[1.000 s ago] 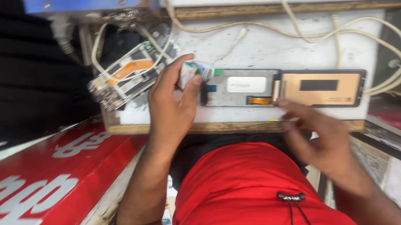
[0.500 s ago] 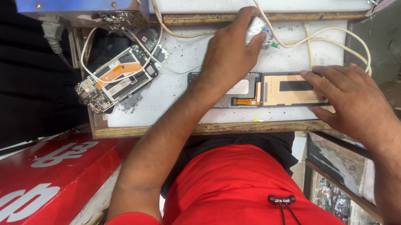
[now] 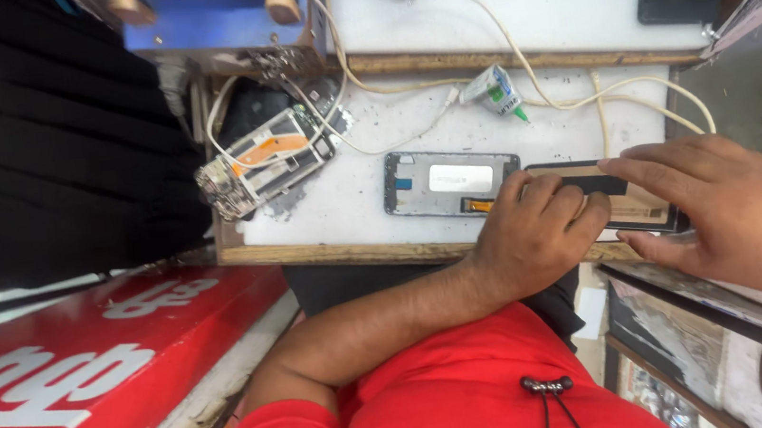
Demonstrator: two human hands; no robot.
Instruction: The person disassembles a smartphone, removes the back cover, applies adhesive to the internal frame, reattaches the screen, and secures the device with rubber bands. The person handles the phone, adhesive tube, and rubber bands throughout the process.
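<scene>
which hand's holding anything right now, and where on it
Nothing is lifted; both the left hand and right hand press on the screen panel lying on the bench.

Past the fingers lies a small white glue tube with a green nozzle (image 3: 493, 91), crossed by cream cables (image 3: 568, 92). Farther left sits a stripped phone frame (orange strip showing) (image 3: 265, 160).

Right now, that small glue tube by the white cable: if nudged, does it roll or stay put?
The glue tube lies on its side on the white table, so it probably rolls a little. It looks small, likely light. Its tapered green tip would likely make it curve.
</scene>
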